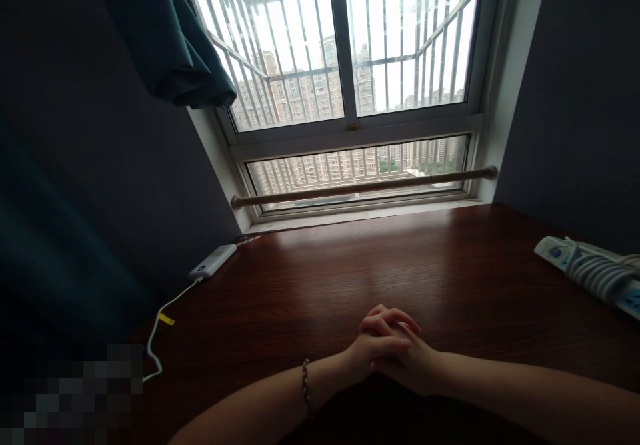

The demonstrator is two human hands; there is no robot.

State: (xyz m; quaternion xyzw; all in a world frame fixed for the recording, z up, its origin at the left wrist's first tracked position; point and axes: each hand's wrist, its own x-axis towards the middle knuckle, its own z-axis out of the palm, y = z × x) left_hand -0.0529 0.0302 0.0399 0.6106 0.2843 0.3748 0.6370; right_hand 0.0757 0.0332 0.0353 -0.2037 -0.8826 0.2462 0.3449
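My left hand point(364, 351) and my right hand point(418, 366) are clasped together with their fingers interlaced. They rest at the near side of a dark reddish-brown wooden table point(310, 285). Each hand is closed around the other, and no object shows between them. A chain bracelet point(306, 379) circles my left wrist. Part of the fingers and both palms are hidden by the clasp.
A white power strip point(214, 261) lies at the table's left edge, its white cord point(159, 318) running toward me past a yellow tag point(167, 319). On the right lies another power strip point(553, 250) wrapped in cable. Beyond are a rail point(365, 188), a barred window and a blue curtain point(170, 45).
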